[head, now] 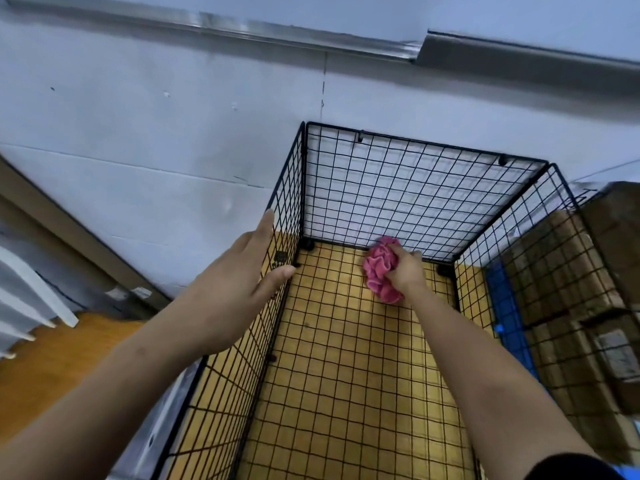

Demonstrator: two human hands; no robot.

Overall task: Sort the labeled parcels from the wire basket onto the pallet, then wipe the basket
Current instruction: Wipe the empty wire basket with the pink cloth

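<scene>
Left hand [239,282], grip apart, touches basket wall [288,188]; right hand [407,271] grip clamps pink cloth [377,268].

Pale wall [156,150] with metal rail [277,36] above orange floor [69,358]

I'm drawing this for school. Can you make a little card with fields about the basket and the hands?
Basket: black wire-grid basket, no parcels inside
Cloth: crumpled pink cloth, low by the far wall
Right hand: grips the cloth
Left hand: fingers straight, on the left wall's top
Parcels: brown cardboard boxes outside, right of the basket
Pallet: blue pallet, low beside the boxes
</scene>
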